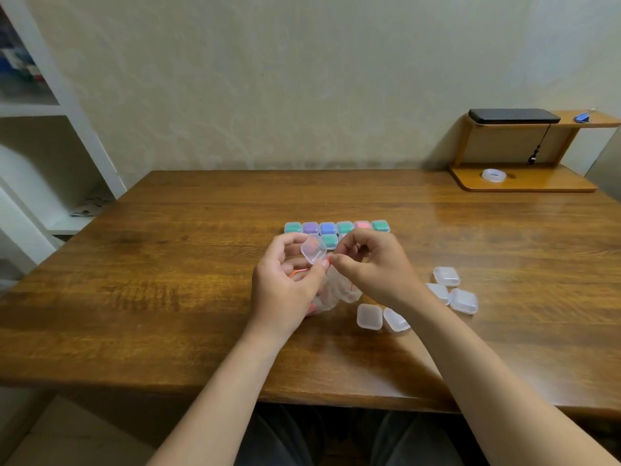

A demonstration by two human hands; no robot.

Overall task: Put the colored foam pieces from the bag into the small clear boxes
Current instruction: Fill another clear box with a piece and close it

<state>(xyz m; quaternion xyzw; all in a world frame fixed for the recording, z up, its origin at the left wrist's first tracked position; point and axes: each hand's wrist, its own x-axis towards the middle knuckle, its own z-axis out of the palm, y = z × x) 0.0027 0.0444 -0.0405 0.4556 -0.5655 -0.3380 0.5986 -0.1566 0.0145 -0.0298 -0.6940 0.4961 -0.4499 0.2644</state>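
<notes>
With curled fingers (291, 242) and thumb of the left hand (285, 290), held one small clear box (313, 251) by its edges, just above the bag (332, 292). Saw a red-orange foam piece (313, 245) inside it. With the right hand (373, 269), pinched the box's near corner between thumb and fingertips (337, 258). Could not tell the lid's state, snapped or loose.

Judged the box light, hard and slippery; best held by two opposite sides, not too tight. Judged the foam soft and squashy; best taken with a gentle pinch. Judged the bag thin and floppy.

Spotted filled boxes (337, 227) behind the bag and empty boxes (369, 316) right of the bag, all on the table (168, 280).
</notes>
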